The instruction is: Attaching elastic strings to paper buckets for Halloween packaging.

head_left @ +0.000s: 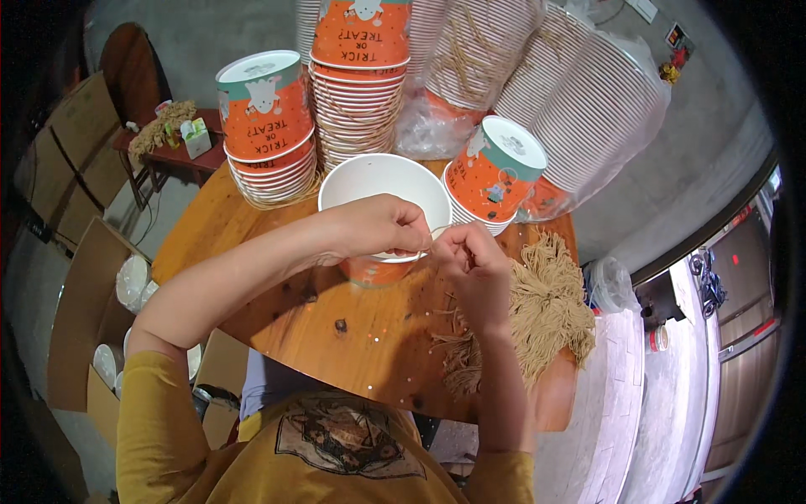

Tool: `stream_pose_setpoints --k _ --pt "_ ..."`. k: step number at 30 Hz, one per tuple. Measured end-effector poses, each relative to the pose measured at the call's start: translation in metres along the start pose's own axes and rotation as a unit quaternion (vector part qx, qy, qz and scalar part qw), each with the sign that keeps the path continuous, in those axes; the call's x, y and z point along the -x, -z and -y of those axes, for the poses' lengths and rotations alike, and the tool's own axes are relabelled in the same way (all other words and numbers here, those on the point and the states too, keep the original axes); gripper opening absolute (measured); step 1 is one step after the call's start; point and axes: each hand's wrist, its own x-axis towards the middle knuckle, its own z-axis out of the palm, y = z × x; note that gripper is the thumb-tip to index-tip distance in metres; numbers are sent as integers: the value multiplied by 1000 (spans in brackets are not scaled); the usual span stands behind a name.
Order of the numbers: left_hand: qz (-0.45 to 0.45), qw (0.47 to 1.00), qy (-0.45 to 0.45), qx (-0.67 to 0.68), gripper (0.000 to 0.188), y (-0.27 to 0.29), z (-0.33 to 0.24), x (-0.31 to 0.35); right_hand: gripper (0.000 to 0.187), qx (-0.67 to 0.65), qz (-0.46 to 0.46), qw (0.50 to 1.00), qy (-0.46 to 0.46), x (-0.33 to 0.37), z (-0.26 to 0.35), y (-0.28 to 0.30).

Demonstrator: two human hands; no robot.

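An orange paper bucket with a white inside (pixel 369 176) stands upright, mouth up, on the wooden table (pixel 285 323). Over its near right rim, my left hand (pixel 390 225) is closed in a pinch. Close beside it, my right hand (pixel 474 256) pinches too, with thumb and fingertips together. A thin piece of tan cord (pixel 438 232) shows between the fingertips; its ends are hidden by my fingers. To the right of my right forearm lies a loose heap of tan cords (pixel 550 307).
Behind the bucket rise stacks of nested orange buckets, one at left (pixel 264 118), one at centre (pixel 357 101), one at right (pixel 499 164). Plastic-wrapped stacks (pixel 579 109) lean farther back. A cardboard box (pixel 92 311) with white buckets stands left on the floor; a red bench (pixel 180 151) stands beyond.
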Motion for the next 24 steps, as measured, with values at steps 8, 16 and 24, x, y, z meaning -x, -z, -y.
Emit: stream_pose_setpoints --k 8,16,24 --pt "21 998 23 53 9 0 -2 -3 8 -218 -6 952 -213 13 8 -2" --pt "83 950 172 246 5 7 -11 -8 8 -77 -36 995 -58 27 15 -21" --pt "105 948 150 260 20 14 -10 -4 11 -78 20 990 -113 27 6 -6"
